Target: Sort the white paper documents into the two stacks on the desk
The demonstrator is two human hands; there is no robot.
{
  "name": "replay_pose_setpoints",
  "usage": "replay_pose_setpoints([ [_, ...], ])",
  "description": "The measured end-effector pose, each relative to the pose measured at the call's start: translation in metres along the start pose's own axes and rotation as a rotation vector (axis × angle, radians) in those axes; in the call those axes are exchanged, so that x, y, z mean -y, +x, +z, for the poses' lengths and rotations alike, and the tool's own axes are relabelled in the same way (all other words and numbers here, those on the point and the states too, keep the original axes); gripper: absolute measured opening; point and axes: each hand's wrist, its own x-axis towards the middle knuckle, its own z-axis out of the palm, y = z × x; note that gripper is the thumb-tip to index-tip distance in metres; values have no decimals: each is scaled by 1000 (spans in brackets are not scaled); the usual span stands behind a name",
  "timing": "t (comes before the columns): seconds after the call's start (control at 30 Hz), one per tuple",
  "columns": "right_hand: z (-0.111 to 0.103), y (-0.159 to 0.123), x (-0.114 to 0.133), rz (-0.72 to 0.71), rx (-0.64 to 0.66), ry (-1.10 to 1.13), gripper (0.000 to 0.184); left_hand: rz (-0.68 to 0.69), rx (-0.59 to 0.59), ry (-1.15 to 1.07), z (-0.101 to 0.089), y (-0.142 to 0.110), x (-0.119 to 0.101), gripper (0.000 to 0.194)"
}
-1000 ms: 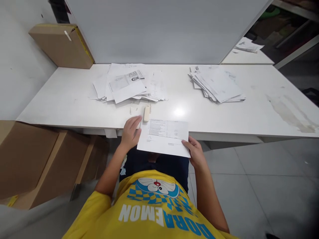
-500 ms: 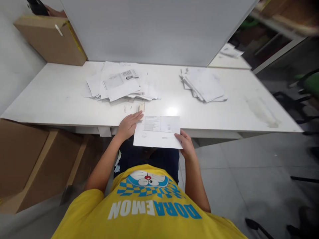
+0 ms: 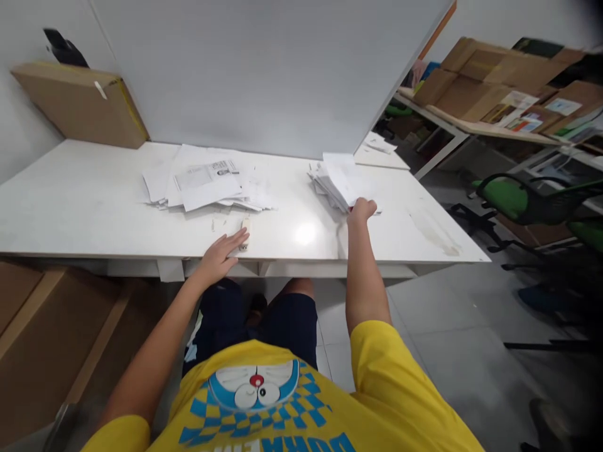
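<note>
My left hand (image 3: pixel 220 256) lies at the front edge of the white table with its fingers stretched out, the fingertips on a small cream block that looks like a stapler (image 3: pixel 245 225). Reaching forward to the right, my right hand (image 3: pixel 362 209) is closed on the near edge of a sheet of paper (image 3: pixel 340 172). That sheet lies over the right paper stack (image 3: pixel 325 187), partly hiding it. On the left is a wider, looser pile of papers (image 3: pixel 207 188), with a printed sheet bearing a small photo on top.
A grey-white panel (image 3: pixel 264 75) rises behind the table (image 3: pixel 292 242). One cardboard box (image 3: pixel 85 107) leans at the back left; more boxes (image 3: pixel 51 339) stand below left. To the right are a green chair (image 3: pixel 506 198) and another table with cartons (image 3: pixel 475 78).
My right hand has carried the printed sheet from the front edge forward and right onto the right stack. My left hand stays by the cream block. The view has turned rightward.
</note>
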Motion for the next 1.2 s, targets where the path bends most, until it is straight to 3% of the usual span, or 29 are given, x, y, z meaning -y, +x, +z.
replay_pose_setpoints([
  [0.1,3,-2,-4,-17,-77,-45,51,6,-44,23,0,-2,4,68],
  [0.23,-5,-10,-36,-73,-182,-198,72,26,-53,9,3,-2,8,68],
  [0.4,-2,-1,-64,-102,-105,-308,63,31,5,-26,2,-5,7,70],
  [0.47,1,2,-68,-156,-98,-327,59,38,-31,-31,-1,-3,12,72],
  [0.63,2,3,-73,-220,-112,-321,53,107,-258,204,-24,36,56,79],
  [0.73,1,3,-73,-209,-114,-299,47,-58,-391,388,-38,64,89,70],
  [0.8,0,2,-73,-204,-120,-292,43,-107,-374,443,-43,71,102,62],
  [0.87,1,2,-73,-199,-126,-292,41,-72,-314,473,-44,69,106,58],
  [1.07,-2,2,-75,-232,-124,-305,35,8,-290,472,-42,57,96,62],
  [1.2,-7,-7,-68,-318,-163,-271,34,89,-237,447,-41,61,92,55],
])
